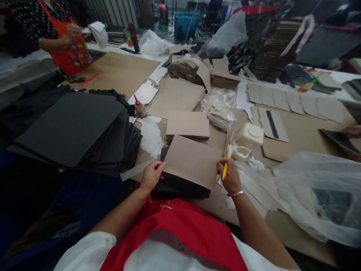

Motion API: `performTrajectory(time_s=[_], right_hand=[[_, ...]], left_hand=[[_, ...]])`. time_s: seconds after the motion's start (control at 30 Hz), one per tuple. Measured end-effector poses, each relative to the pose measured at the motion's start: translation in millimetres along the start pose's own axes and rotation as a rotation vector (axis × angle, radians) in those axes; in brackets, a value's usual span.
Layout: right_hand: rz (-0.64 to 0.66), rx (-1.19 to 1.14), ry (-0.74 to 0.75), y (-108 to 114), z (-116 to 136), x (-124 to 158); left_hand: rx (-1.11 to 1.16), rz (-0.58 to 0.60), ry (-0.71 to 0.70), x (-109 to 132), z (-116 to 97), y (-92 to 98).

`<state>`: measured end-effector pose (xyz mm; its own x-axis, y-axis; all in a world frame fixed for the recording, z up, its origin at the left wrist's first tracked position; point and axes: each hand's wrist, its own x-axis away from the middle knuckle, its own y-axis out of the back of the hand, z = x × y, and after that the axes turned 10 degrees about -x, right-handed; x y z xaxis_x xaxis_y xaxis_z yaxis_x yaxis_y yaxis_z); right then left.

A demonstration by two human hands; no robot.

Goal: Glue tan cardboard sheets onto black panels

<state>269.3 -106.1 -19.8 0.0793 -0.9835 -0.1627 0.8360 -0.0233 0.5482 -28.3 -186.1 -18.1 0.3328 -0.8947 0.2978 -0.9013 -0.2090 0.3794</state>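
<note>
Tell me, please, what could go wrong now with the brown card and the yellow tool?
The brown card lies askew on the black stack, held only at one edge by the left hand, so it could slide out of line. The yellow tool in the right hand sits at the card's other edge and might mark its face. The small white cup stands close to that hand and could be knocked.

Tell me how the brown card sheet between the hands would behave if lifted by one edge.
Probably fairly stiff: the brown card sheet lies flat with straight edges, its corner jutting past the black stack without sagging. It looks thin, so likely light for its size. Pushed, it may slide on that smooth stack; the left hand touches its edge.
</note>
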Motion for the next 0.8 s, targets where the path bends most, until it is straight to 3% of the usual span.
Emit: performTrajectory(time_s=[0.1,0.2,0.53,0.8], right_hand=[[0.036,0.104,-0.022,-9.1,-9.0,5.8],[0.06,0.175,-0.028,-24.1,-9.7,0.8],[0.187,0.321,-0.007,-53.8,-17.5,-13.7],[0.136,0.339,-0.113,-61.6,-12.6,-15.3]], left_hand=[[-0.288,0.054,-0.088,10.5,20.4,4.7],[-0.392,0.08,-0.093,13.3,32.2,9.9],[-0.381,0.052,0.029,8.9,44.3,9.7],[-0.354,0.088,0.06,3.8,51.4,7.9]])
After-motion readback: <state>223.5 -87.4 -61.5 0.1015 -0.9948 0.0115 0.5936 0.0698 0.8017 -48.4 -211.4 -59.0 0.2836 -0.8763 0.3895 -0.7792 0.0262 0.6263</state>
